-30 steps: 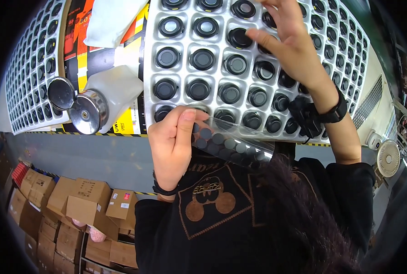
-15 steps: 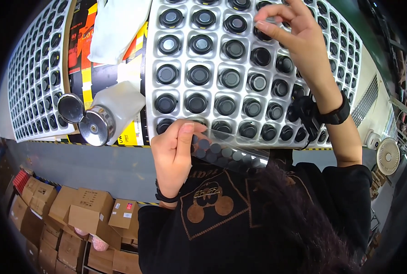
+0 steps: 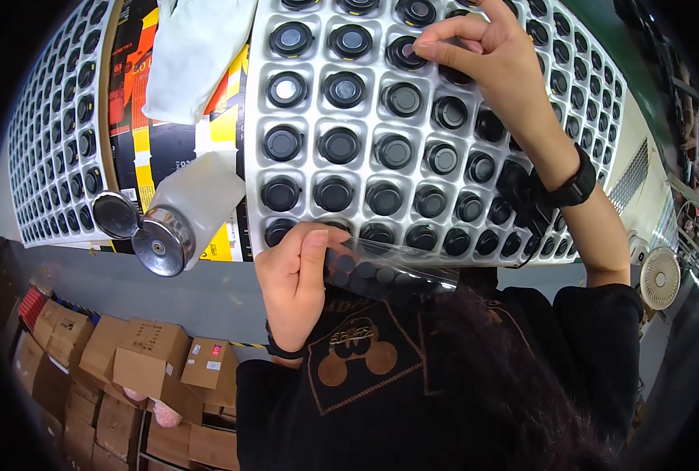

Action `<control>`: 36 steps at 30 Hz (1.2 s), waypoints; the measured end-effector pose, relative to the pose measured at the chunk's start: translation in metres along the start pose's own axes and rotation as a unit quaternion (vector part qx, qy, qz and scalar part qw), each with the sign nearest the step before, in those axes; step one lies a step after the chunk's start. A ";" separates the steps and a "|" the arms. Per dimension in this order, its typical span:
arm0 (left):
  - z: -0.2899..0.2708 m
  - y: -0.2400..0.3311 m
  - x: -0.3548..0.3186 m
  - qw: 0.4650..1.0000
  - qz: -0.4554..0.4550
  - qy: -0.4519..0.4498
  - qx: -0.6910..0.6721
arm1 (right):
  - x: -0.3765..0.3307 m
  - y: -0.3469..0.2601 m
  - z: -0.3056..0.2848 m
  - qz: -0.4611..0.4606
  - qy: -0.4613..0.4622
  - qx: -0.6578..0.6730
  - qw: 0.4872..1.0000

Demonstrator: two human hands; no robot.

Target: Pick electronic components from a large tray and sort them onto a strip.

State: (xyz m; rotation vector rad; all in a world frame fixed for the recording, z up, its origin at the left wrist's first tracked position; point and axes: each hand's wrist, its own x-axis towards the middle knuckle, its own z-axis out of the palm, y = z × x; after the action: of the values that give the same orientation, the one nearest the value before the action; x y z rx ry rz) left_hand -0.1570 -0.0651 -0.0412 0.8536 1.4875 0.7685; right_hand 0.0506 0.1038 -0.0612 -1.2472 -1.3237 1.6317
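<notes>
Over the tray [image 3: 311, 118] hangs the right hand [image 3: 505, 67] — pinching (arm [image 3: 597, 235] outstretched).

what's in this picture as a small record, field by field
left hand: pinches a clear sheet of dark discs
right hand: at a black round part, contact unclear
tray: silvery, holding rows of black round parts
left of tray: dispenser bottle, metal lid open; white cloth
lower left: cardboard boxes
far right: round fan

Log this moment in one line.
left hand: pinching clear sheet of dark discs; right hand: at black round part in silver tray; metal-topped bottle: lid open
</notes>
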 end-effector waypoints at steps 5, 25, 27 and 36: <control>0.000 0.001 0.001 1.000 -0.005 -0.009 0.010 | 0.001 0.002 -0.003 -0.016 0.006 0.005 1.000; -0.005 -0.001 0.002 0.999 0.033 -0.008 0.042 | 0.003 0.006 0.005 -0.199 0.044 -0.324 0.924; -0.006 -0.004 0.001 0.999 0.023 -0.006 0.033 | 0.003 0.001 0.001 -0.167 0.040 -0.284 0.943; -0.007 0.000 0.001 0.999 0.025 -0.007 0.046 | 0.008 -0.004 -0.046 -0.074 0.043 -0.236 0.968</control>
State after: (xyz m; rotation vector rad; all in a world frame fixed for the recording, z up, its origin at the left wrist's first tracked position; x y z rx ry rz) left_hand -0.1640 -0.0640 -0.0416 0.9667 1.5030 0.7353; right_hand 0.0919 0.1266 -0.0608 -1.4271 -1.7682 1.1801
